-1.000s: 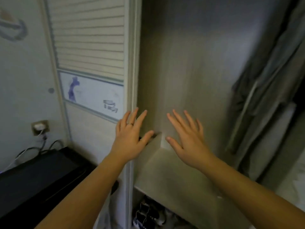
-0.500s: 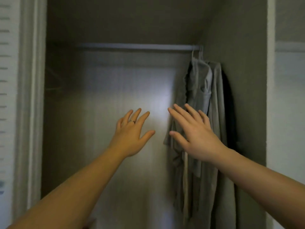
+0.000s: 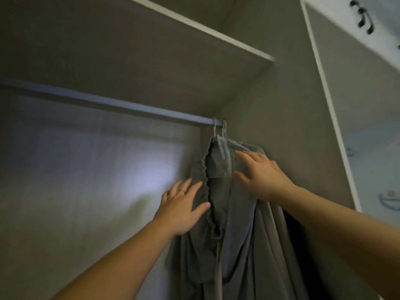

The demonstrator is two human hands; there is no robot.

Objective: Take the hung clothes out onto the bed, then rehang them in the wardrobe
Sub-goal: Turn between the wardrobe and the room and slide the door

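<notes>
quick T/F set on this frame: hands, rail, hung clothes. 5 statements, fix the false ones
1. The grey clothes hang at the right end of the rail. True.
2. The right hand grips a hook. False: its fingers are straight, spread over the cloth below the hanger hooks.
3. The left hand wears a ring. True.
4. The shelf board sits below the rail. False: it is above the rail.
5. Both hands are open. True.
</notes>
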